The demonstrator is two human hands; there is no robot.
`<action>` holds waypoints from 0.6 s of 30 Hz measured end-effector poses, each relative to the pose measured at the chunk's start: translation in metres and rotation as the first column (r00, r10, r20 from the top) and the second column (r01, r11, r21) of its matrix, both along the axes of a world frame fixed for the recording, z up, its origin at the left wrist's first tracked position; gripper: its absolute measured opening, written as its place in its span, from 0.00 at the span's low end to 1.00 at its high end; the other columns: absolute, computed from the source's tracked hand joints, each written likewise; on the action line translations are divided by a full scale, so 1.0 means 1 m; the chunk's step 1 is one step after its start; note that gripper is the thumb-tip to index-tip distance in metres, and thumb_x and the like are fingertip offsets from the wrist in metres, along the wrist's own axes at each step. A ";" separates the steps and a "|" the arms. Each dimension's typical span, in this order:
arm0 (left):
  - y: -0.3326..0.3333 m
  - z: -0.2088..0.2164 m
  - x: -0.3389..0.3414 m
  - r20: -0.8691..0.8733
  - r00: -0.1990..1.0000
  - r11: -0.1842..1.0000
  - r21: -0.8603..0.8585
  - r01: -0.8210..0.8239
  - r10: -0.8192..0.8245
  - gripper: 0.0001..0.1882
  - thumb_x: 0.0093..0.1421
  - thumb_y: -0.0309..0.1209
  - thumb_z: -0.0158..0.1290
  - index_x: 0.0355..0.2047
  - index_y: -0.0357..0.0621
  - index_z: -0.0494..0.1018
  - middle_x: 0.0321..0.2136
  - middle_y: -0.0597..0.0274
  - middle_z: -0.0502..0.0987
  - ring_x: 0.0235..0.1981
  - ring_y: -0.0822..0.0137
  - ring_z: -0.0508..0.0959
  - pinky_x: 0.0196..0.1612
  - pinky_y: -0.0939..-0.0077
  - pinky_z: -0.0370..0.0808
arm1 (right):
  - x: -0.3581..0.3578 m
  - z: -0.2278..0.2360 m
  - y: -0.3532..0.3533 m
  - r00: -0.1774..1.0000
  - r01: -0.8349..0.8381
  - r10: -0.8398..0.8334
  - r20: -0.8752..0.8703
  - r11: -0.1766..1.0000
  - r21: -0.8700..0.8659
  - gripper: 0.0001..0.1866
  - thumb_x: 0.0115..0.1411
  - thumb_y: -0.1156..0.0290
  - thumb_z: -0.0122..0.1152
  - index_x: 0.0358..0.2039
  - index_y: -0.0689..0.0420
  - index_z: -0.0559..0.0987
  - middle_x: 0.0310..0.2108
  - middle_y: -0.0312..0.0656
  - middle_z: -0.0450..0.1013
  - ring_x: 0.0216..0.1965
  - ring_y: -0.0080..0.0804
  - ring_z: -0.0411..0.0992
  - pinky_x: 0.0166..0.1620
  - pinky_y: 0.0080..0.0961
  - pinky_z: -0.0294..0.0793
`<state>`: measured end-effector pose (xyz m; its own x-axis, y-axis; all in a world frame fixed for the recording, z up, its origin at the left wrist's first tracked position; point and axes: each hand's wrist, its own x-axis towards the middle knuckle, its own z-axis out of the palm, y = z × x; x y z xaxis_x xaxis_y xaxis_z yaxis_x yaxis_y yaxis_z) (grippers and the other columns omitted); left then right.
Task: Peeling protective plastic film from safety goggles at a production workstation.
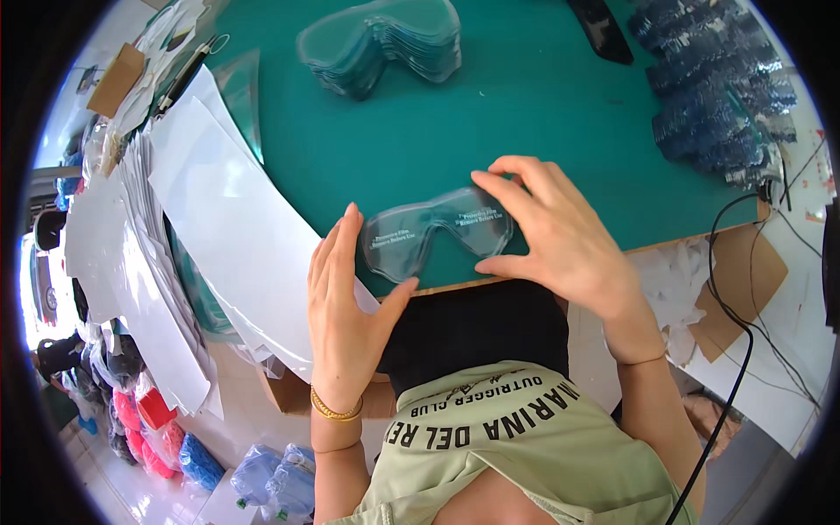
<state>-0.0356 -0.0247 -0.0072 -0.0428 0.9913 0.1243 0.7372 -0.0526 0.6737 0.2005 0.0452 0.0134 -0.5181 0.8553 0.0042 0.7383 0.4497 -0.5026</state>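
A clear goggle lens point(468, 219) with pale print on its film lies at the near edge of the green table, its doubled outline suggesting more than one layer. My left hand point(346, 293) stands at its left end, fingers stretched upward and thumb spread toward the lower edge. At the right end, my right hand point(560, 232) has index finger and thumb at the upper and lower edges, the other fingers curled above. Farther back sits a thick stack of similar clear lenses point(385, 44).
White sheets point(227, 210) overhang the green table point(542, 114) at left. A black strip-like object point(601, 31) lies at the far edge. Rows of bluish stacked lens-like pieces point(713, 87) fill the right side. A black cable point(739, 319) hangs at right; bagged items point(144, 429) are lower left.
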 end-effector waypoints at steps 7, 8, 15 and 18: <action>-0.049 -0.002 -0.046 0.007 0.933 0.888 0.305 -0.345 0.360 0.30 0.52 0.17 0.60 0.57 0.38 0.70 0.55 0.53 0.69 0.53 0.59 0.71 0.48 0.71 0.73 | -0.025 0.029 0.102 0.946 0.080 0.008 -0.324 0.964 0.255 0.10 0.60 0.70 0.64 0.39 0.62 0.81 0.36 0.42 0.77 0.34 0.34 0.76 0.41 0.27 0.74; -0.062 -0.005 -0.056 0.113 0.881 0.828 0.304 -0.472 0.460 0.28 0.53 0.17 0.59 0.56 0.38 0.70 0.53 0.55 0.68 0.50 0.63 0.70 0.46 0.74 0.72 | -0.036 0.031 0.121 0.951 0.032 0.079 -0.298 0.936 0.351 0.10 0.60 0.70 0.64 0.39 0.62 0.81 0.37 0.42 0.77 0.35 0.34 0.76 0.41 0.27 0.74; -0.124 -0.019 -0.068 0.692 0.383 0.671 -0.197 -0.715 0.611 0.20 0.64 0.23 0.53 0.56 0.38 0.66 0.53 0.57 0.66 0.50 0.67 0.70 0.46 0.77 0.73 | -0.086 0.062 0.183 0.974 -0.206 0.162 0.160 0.926 0.317 0.13 0.54 0.70 0.63 0.37 0.64 0.82 0.38 0.56 0.77 0.44 0.52 0.75 0.48 0.41 0.74; -0.126 -0.020 -0.069 0.825 0.127 0.793 -0.471 -0.386 0.551 0.17 0.68 0.26 0.49 0.56 0.35 0.67 0.50 0.53 0.73 0.47 0.64 0.76 0.43 0.76 0.76 | -0.094 0.071 0.188 0.974 -0.176 0.144 0.174 0.967 0.185 0.13 0.51 0.70 0.63 0.35 0.64 0.83 0.36 0.56 0.78 0.42 0.52 0.76 0.47 0.41 0.75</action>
